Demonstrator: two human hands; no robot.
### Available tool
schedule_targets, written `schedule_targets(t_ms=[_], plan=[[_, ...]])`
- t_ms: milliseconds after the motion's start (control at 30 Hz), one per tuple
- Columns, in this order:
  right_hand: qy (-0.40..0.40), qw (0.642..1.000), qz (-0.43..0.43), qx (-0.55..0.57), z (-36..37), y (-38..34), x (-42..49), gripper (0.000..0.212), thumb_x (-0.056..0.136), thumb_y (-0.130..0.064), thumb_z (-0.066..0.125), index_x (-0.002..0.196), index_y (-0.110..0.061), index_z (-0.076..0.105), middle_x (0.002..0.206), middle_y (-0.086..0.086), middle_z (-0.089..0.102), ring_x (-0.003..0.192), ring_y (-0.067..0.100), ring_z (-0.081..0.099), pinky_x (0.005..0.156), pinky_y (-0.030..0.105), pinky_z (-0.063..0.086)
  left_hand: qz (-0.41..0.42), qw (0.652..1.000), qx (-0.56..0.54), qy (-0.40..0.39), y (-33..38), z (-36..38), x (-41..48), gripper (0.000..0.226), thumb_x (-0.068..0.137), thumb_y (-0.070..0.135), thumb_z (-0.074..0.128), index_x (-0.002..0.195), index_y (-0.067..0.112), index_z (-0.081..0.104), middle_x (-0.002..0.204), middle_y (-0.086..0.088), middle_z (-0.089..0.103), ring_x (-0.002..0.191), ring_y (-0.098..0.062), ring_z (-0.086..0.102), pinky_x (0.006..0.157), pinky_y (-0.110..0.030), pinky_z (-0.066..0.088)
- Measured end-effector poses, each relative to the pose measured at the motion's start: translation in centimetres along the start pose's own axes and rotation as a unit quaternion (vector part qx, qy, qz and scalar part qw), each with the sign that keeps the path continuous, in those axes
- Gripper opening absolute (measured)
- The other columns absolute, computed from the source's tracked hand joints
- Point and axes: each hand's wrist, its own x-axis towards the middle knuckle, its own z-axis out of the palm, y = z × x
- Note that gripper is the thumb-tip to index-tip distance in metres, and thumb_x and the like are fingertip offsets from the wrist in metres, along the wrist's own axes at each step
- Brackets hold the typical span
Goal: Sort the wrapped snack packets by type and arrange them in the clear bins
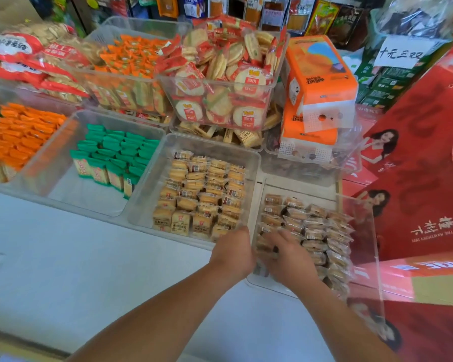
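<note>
- Clear plastic bin (298,188) at near right on white counter (89,257), with rows of brown wrapped packets (317,231) inside.
- Right hand (289,254) in the bin's near-left corner, fingers (275,237) curled down around a few of them.
- Left hand (233,253) against the bin's left wall, outside; fingers hidden, impossible to tell.
- Just left, second bin (147,184) with yellow packets (202,194); farther left, green packets (115,155) and orange packets (21,137).

A: What's on the white surface (89,270)?
B: 4 clear bins, front row, L to R: orange-pkt bin (32,99), green-pkt bin (84,197), tan-biscuit bin (147,184), brown-pkt bin (298,189).
A: Touching?
B: Yep, side by side.
</note>
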Motion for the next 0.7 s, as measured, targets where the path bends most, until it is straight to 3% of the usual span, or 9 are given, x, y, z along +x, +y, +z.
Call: schedule_targets(t_ms=[67,133,200,300,433,600,700], plan=[[0.021,0.994,0.049,0.096,-2.4,-0.1,-2.5,0.043,0.076,-0.049,0.085,0.114,-0.039,0.069,0.103,-0.022,0.061,0.086,0.001,0.062,0.064,0.02,0.048,-0.008,1.0,-0.001,0.0,0.0,0.1,0.4,0.02,0.092,0.016,0.065,0.109,0.017,0.056,0.093,-0.001,0.062,0.084,-0.021,0.062,0.068,-0.034,0.055],[0.017,0.994,0.069,0.078,-3.5,0.4,-5.9,0.047,0.068,-0.064,0.084,0.108,-0.047,0.069,0.1,-0.028,0.062,0.089,-0.005,0.06,0.072,0.015,0.046,0.0,1.0,0.006,0.013,-0.2,-0.1,0.6,0.012,0.094,0.02,0.063,0.101,0.015,0.055,0.084,-0.001,0.057,0.077,-0.02,0.059,0.059,-0.03,0.045],[0.029,0.997,0.077,0.004,-2.6,1.4,-9.3,0.044,0.069,-0.075,0.075,0.099,-0.041,0.076,0.094,-0.023,0.065,0.087,0.006,0.063,0.077,0.028,0.05,0.014,0.999,0.015,0.026,-0.3,-0.1,0.6,0.013,0.095,0.024,0.062,0.094,0.015,0.053,0.078,0.0,0.054,0.073,-0.018,0.056,0.054,-0.028,0.037],[0.081,0.991,0.095,-0.048,-0.2,2.4,-11.8,0.05,0.086,-0.08,0.047,0.087,-0.04,0.078,0.084,-0.021,0.065,0.082,0.014,0.066,0.09,0.042,0.048,0.019,0.998,0.042,0.037,-0.1,0.1,0.5,0.013,0.094,0.02,0.063,0.094,0.016,0.051,0.078,0.001,0.055,0.072,-0.018,0.057,0.051,-0.028,0.035],[0.15,0.983,0.092,-0.053,0.2,2.3,-10.7,0.04,0.086,-0.072,0.05,0.079,-0.043,0.077,0.078,-0.023,0.061,0.079,0.007,0.062,0.109,0.054,0.032,0.031,0.997,0.054,0.053,-0.2,-0.1,0.6,0.015,0.097,0.023,0.062,0.103,0.013,0.052,0.079,0.003,0.051,0.073,-0.019,0.055,0.05,-0.027,0.031],[0.157,0.986,0.056,-0.007,-1.1,4.3,-7.7,0.043,0.084,-0.076,0.053,0.08,-0.042,0.078,0.082,-0.025,0.064,0.085,0.002,0.058,0.103,0.04,0.025,0.06,0.993,0.074,0.074,0.0,-0.7,1.4,0.025,0.099,0.037,0.061,0.091,0.016,0.049,0.083,0.0,0.05,0.082,-0.024,0.06,0.062,-0.033,0.045],[0.137,0.989,0.062,0.005,-1.4,5.2,-6.5,0.049,0.086,-0.081,0.045,0.083,-0.044,0.078,0.084,-0.026,0.066,0.084,0.004,0.063,0.098,0.042,0.028,0.059,0.991,0.082,0.082,0.1,-0.5,1.7,0.028,0.099,0.041,0.061,0.103,0.013,0.061,0.091,-0.002,0.059,0.087,-0.024,0.063,0.07,-0.035,0.052]])
